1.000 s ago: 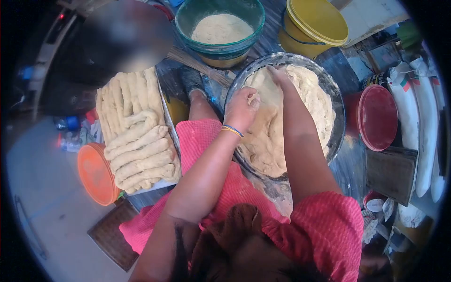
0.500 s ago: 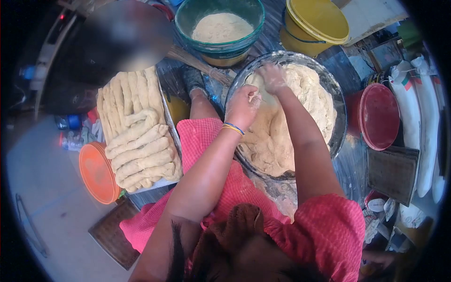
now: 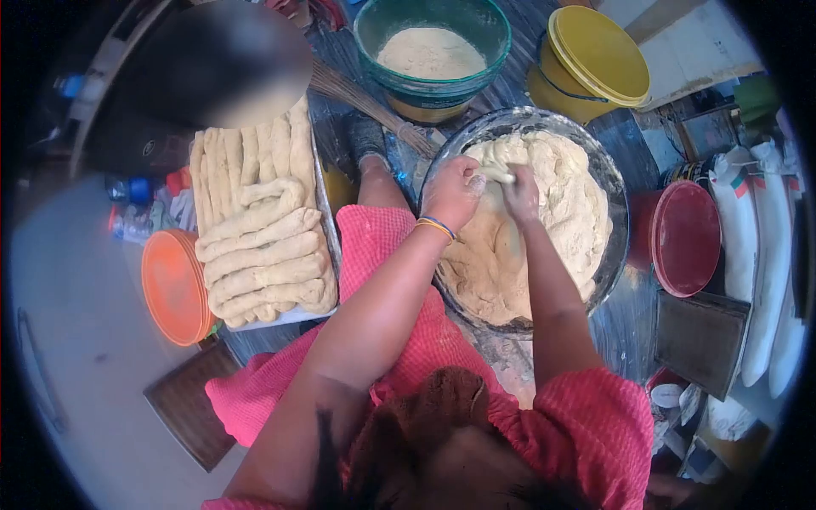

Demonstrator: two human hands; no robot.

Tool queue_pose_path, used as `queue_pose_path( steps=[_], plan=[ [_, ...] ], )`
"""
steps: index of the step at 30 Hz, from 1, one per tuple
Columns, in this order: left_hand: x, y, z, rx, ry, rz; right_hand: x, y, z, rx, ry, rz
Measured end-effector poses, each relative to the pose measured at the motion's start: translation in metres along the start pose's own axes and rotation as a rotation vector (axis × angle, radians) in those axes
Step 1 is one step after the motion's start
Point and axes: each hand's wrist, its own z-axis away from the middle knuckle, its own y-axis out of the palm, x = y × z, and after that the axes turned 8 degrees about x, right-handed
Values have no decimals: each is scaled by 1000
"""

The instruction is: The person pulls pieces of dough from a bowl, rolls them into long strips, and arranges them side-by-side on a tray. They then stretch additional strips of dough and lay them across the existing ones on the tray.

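Observation:
A wide dark basin (image 3: 617,221) holds a large mass of pale dough (image 3: 576,217), floury and browner on its left side. Over its upper left part, my left hand (image 3: 450,194) pinches one end of a small dough strip (image 3: 495,175). My right hand (image 3: 522,195) has its fingers closed round the strip's other end, so the piece stretches between both hands. White flour coats my fingers. To the left, a tray (image 3: 328,223) carries rolled dough ropes (image 3: 263,255), some laid lengthwise and others crosswise on top.
Beyond the basin stand a green bowl of flour (image 3: 433,53) and a yellow bucket (image 3: 599,55). A straw broom (image 3: 365,106) lies left of the bowl. Right of the basin are a red bucket (image 3: 687,238) and white sacks (image 3: 738,246). An orange bucket (image 3: 174,285) stands beside the tray.
My right hand has drawn back from the basin's far side towards my left hand. The dough strip now shows stretched between both hands. The view has shifted slightly.

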Motion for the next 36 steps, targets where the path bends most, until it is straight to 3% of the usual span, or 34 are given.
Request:
queue_pose_path(
  steps=[1,3,4,6,7,9,10,11,13,14,15,17,18,19,21,22,26,28,29,31,33,36],
  plan=[
    [1,1,0,-6,-3,2,-10,9,11,5,-5,1],
    [3,5,-3,34,12,1,-43,36,29,-215,-9,-315],
    [2,5,-3,30,10,3,-36,35,32,-211,-11,-314],
    [1,5,-2,36,17,-1,-13,27,33,-319,20,-818],
    [0,5,-1,35,14,0,4,17,27,-315,22,-817],
    [-1,7,-1,9,9,20,30,-6,5,-337,332,-1187],
    [-1,8,-1,16,8,23,23,-14,-7,-189,401,-1348],
    [-1,7,-2,33,-4,99,7,-14,-17,-194,400,-1344],
    [-6,6,-5,46,-6,178,-33,3,-34,2,407,-1832],
    [-8,6,-5,55,-33,189,-36,8,-46,-15,533,-1733],
    [-8,4,-6,63,-63,199,-39,11,-60,-11,529,-1731],
    [-5,7,-6,52,-42,204,-22,15,-77,102,807,-900],
    [-3,9,-6,47,-20,206,40,-19,-79,364,822,-270],
    [-3,10,-5,51,-24,209,37,-8,-82,365,827,-268],
    [-5,9,-6,70,-32,209,19,17,-101,294,727,290],
    [-7,8,-6,72,-30,208,12,23,-111,298,821,239],
    [-12,-1,-4,108,-54,215,-32,35,-107,202,748,40],
    [-10,-3,-4,75,-47,166,-49,39,-82,-160,632,-1159],
    [-9,-2,-4,71,-64,201,-43,33,-75,-152,623,-1154],
    [-5,0,-3,56,-87,238,-29,21,-57,-348,403,-1405],
    [-1,1,-1,69,-51,111,-3,6,-40,-325,392,-1393],
    [14,8,-6,54,-61,230,39,-26,-10,-354,330,-1379]
  ],
)
